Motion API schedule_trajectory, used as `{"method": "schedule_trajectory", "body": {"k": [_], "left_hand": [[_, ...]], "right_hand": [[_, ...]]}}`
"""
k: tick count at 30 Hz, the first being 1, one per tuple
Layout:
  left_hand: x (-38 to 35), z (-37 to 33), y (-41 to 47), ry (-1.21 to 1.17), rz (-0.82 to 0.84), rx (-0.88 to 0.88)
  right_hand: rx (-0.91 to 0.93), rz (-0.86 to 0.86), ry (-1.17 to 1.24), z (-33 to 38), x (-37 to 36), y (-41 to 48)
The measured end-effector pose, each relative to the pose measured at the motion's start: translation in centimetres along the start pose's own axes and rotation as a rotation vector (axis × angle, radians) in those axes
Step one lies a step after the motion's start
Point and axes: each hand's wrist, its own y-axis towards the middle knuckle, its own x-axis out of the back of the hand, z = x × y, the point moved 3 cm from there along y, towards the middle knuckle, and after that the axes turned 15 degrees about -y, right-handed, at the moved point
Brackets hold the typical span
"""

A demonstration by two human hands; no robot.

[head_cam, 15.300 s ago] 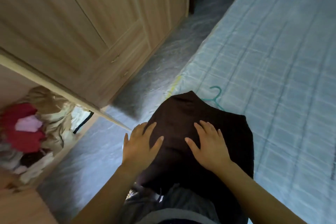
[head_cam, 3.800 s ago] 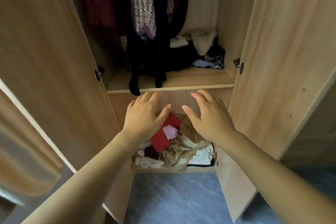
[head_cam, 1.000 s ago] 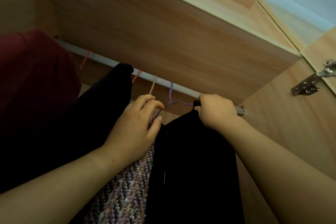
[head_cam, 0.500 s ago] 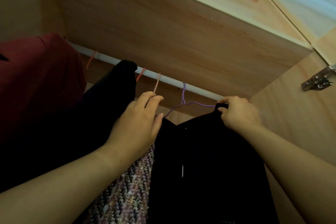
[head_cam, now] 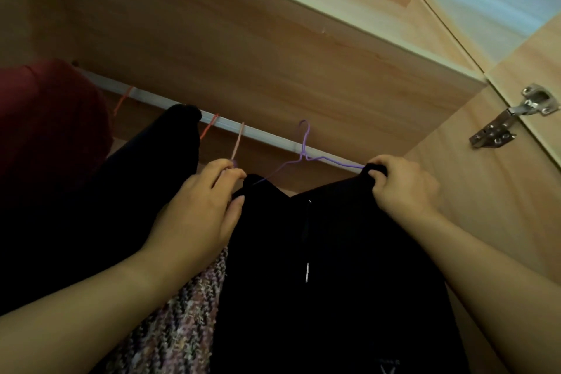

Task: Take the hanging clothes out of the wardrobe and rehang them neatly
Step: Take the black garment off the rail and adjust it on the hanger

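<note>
Right hand: clamped on black garment at one shoulder.
Left hand: pinched the opposite shoulder.
Purple hanger: hooked on rail above, between both grips; likely for level unhooking.

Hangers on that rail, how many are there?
4: orange hanger far left by the red garment, second orange hanger right of the black bundle, pink hanger at the left hand, purple hanger carrying the black top. Cloth may hide others.
</note>
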Motion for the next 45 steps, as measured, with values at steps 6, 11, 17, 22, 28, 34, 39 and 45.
{"method": "schedule_trajectory", "body": {"k": [6, 11, 17, 22, 28, 34, 39, 45], "left_hand": [[0.5, -1.0, -0.7, -0.015, 0.026, 0.072], [0.5, -3.0, -2.6, -0.021, 0.106, 0.110], [-0.3, -5.7, -5.4, 0.000, 0.203, 0.110], [-0.3, -8.8, -9.2, 0.064, 0.259, -0.075], [0.8, -13.1, -14.8, -0.164, 0.396, -0.063], [4.0, -17.3, -17.5, -0.540, 0.346, 0.104], [7.6, -20.1, -18.3, -0.827, 0.201, 0.192], [12.8, -27.0, -21.3, -0.871, 0.255, 0.199]], "right_hand": [[-0.009, 0.022, 0.124, -2.0, 0.3, -5.1], [0.033, -0.008, 0.114, -4.2, 2.7, -10.6], [0.033, 0.070, 0.034, -6.6, 7.9, -17.4], [0.012, 0.083, -0.005, -8.5, 14.2, -22.3], [-0.032, 0.097, -0.090, -9.6, 24.8, -27.7], [-0.022, 0.074, -0.172, -9.1, 36.9, -30.9], [-0.097, 0.051, -0.207, -9.6, 44.1, -32.8], [-0.102, 0.120, -0.216, -11.3, 52.8, -36.7]]}}
